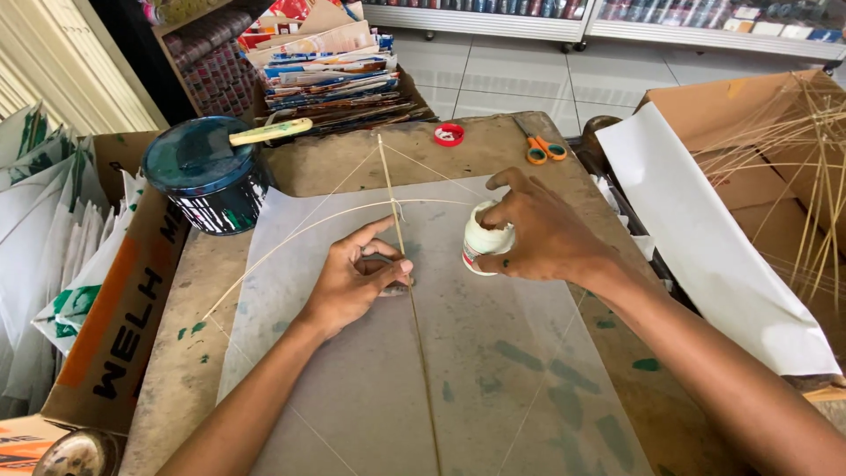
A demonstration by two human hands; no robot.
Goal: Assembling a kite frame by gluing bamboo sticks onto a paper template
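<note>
Two hands apart: left hand [357, 278] pinching spine stick [398, 225], right hand [542, 231] clamped on white bottle [483, 242].

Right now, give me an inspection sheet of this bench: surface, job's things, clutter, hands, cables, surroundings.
Surface: worn brown board, green paint smears.
Job's things: translucent white paper sheet flat; thin straight bamboo stick and bowed stick cross on it; small white bottle.
Clutter: paint-streaked dark tin with yellow-handled brush; red tape roll; orange-handled scissors.
Hands: left hand presses the stick crossing; right hand grips the bottle.
Cables: nothing seen.
Surroundings: cardboard box of thin sticks right; stacked printed paper behind; tiled floor.
</note>
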